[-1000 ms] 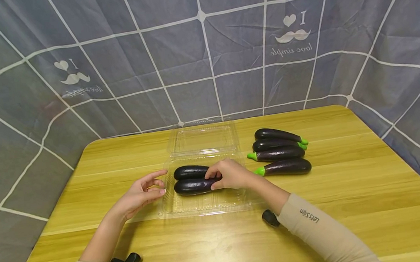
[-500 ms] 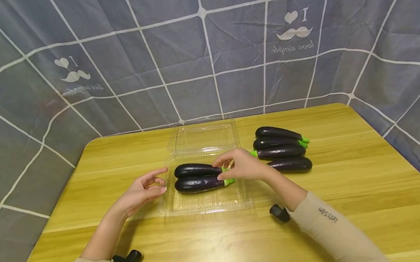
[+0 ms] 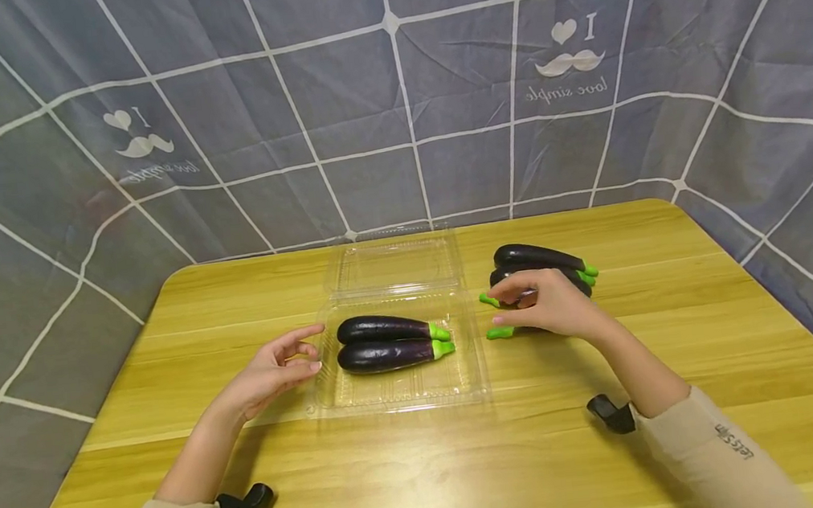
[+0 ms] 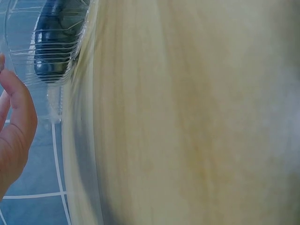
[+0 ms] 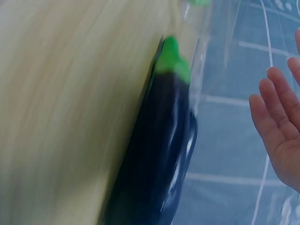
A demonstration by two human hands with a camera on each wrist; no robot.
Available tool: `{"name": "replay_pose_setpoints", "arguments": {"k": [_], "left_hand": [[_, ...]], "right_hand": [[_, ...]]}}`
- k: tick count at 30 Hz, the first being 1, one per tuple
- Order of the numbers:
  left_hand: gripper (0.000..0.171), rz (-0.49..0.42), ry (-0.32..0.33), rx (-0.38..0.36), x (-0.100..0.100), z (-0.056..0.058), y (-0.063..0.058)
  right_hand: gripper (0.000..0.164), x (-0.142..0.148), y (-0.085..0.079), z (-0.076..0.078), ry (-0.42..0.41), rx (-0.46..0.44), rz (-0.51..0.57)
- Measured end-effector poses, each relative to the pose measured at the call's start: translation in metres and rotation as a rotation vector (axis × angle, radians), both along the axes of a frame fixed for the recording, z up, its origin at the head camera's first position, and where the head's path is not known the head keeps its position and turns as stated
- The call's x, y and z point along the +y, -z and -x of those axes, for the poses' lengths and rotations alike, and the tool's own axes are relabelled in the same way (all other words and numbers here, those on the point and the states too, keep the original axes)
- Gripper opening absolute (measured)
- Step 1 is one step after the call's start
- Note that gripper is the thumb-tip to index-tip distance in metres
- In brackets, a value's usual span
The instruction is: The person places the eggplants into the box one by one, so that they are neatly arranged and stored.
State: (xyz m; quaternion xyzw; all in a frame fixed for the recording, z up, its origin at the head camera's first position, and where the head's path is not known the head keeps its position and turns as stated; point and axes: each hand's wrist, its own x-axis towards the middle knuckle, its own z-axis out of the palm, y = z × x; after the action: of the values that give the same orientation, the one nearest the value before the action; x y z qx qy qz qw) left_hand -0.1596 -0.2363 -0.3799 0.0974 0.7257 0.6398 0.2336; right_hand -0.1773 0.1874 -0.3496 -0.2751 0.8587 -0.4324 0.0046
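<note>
Two dark eggplants with green stems lie side by side in a clear plastic clamshell box, stems to the right. My left hand is at the box's left edge, fingers loosely bent and holding nothing; whether it touches the rim I cannot tell. Over the group of eggplants on the right hovers my right hand, fingers relaxed and holding nothing. It partly hides the two nearer ones. In the right wrist view an eggplant lies on the table, apart from the hand.
The box's lid stands folded open toward the back. A wooden table bears everything, and a grey curtain with white lines hangs behind it. Black wrist devices are worn on both arms.
My right hand has let go of the eggplant in the box and moved right, over the eggplants on the table. The left hand has stayed by the box.
</note>
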Motion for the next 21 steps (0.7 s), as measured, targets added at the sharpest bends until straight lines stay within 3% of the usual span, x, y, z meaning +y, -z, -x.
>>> {"name": "replay_pose_setpoints", "arguments": {"k": [3, 10, 21], "left_hand": [[0.066, -0.001, 0.0, 0.001, 0.0, 0.0, 0.0], [0.066, 0.007, -0.004, 0.004, 0.0, 0.001, 0.001], [0.066, 0.006, -0.003, 0.004, 0.0, 0.001, 0.001]], "right_hand": [[0.033, 0.018, 0.002, -0.003, 0.056, 0.01, 0.001], [0.035, 0.053, 0.002, -0.013, 0.194, -0.06, -0.057], [0.04, 0.09, 0.012, -0.018, 0.278, -0.103, -0.103]]}}
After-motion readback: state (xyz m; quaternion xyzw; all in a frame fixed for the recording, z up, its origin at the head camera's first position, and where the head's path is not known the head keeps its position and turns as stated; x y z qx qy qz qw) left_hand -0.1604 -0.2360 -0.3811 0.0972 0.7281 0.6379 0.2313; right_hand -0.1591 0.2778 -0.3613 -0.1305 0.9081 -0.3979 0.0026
